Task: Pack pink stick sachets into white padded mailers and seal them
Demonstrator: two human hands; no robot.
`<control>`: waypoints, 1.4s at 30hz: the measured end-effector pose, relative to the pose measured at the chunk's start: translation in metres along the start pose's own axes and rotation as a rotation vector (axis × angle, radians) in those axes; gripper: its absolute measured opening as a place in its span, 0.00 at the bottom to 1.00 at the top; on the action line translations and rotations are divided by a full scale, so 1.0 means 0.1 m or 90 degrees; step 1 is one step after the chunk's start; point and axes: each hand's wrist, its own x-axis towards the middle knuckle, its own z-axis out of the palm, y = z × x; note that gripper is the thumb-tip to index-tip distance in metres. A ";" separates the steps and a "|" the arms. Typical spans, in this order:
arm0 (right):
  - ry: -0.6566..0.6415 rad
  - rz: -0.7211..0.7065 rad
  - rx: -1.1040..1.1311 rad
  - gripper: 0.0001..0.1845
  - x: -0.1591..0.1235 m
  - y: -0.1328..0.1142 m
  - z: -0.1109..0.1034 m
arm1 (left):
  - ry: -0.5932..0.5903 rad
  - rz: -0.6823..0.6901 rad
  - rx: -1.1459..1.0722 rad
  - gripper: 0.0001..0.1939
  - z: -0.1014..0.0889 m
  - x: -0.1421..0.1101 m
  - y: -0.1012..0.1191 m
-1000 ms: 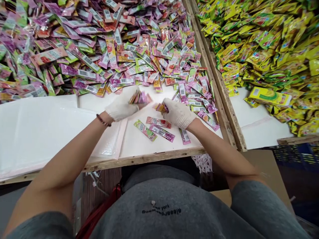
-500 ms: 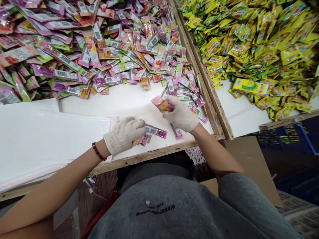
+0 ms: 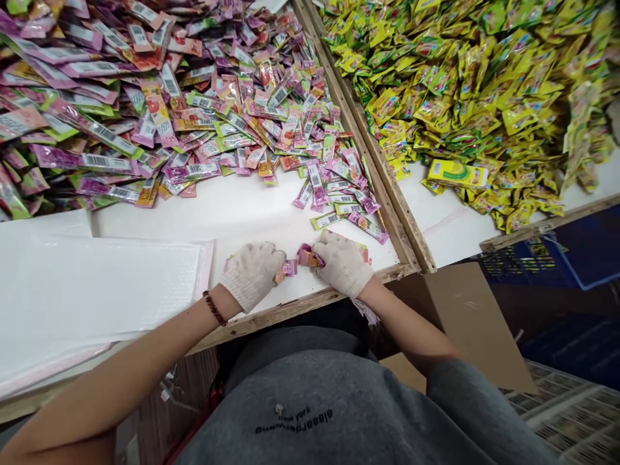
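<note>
Both my hands wear white knitted gloves and work low over the white tabletop near its front edge. My left hand [image 3: 254,274] is closed around a few small stick sachets [image 3: 289,268], whose pink and purple ends stick out past the fingers. Close by on the right, my right hand [image 3: 343,263] grips a small bunch of purple and orange sachets [image 3: 307,256]. Part of another sachet shows beyond its far side. Most of what each hand holds is hidden by the gloves. A loose group of sachets [image 3: 341,187] lies just beyond my right hand.
A large heap of pink, purple and green sachets [image 3: 194,116] covers the back left. Wooden rails [image 3: 372,152] divide it from a heap of yellow packets [image 3: 465,97]. White padded sheets [image 3: 106,284] lie at left. Below right are a cardboard box [image 3: 477,323] and blue crates [image 3: 586,252].
My right hand has come down and toward me with its bunch, close to my left hand. My left hand has shifted slightly right. The view has turned a little.
</note>
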 end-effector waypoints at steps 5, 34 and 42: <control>0.046 -0.038 0.075 0.11 0.01 0.37 -0.17 | 0.101 0.090 0.027 0.10 0.02 -0.07 -0.11; 0.012 -0.069 -0.122 0.18 0.59 0.49 -0.47 | 0.044 -0.123 -0.042 0.18 -0.29 0.49 -0.19; 0.002 -0.170 -0.158 0.17 0.65 0.54 -0.37 | 0.165 0.013 -0.001 0.09 -0.03 0.33 -0.22</control>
